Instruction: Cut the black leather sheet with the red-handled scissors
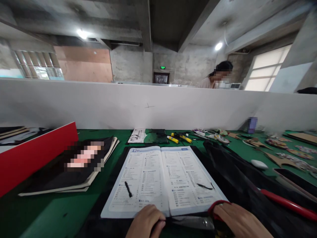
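Note:
An open book (138,172) with printed index pages lies before me on black cloth (96,211). Two small black scraps (128,189) rest on its pages, one per side. My right hand (234,215) grips scissors (195,222) by the red handle, the blades pointing left along the book's lower edge. At the bottom of the left page, my left hand (148,219) is closed, thumb and fingers pinching the black cloth's edge close to the blade tips. Whether the blades touch the cloth is unclear.
A dark-covered book (54,173) lies left beside a red panel (37,157). Yellow glue sticks (172,139) and a booklet (138,135) sit behind. At right are black fabric (230,168), a white mouse-like object (259,164) and a red-handled tool (287,203). Beyond the white partition (111,105) is a person (209,82).

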Demonstrator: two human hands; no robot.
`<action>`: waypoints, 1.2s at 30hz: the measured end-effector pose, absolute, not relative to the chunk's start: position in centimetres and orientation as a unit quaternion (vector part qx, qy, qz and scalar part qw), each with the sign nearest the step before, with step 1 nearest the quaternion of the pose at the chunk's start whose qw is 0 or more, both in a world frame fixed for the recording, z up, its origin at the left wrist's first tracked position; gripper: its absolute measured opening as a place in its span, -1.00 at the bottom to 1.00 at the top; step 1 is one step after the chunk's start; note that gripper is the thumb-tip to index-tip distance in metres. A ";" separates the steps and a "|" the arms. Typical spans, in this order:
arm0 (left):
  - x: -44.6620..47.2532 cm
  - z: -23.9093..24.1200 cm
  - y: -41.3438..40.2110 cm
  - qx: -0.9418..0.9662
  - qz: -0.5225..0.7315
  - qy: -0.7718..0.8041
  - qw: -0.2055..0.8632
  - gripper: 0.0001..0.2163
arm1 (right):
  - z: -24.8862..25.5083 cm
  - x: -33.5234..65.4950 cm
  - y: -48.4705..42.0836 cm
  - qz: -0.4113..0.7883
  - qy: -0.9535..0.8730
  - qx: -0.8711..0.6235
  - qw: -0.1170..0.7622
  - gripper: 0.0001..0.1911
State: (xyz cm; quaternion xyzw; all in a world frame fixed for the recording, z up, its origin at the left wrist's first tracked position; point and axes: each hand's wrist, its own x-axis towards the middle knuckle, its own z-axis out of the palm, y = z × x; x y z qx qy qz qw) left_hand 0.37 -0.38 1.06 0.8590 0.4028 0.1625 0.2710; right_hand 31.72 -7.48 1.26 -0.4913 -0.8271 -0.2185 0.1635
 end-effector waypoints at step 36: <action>0.4 1.0 -0.4 0.861 0.162 0.404 0.261 -0.84 | -3.5 31.9 -6.3 -0.053 -0.809 -0.567 0.147 -0.51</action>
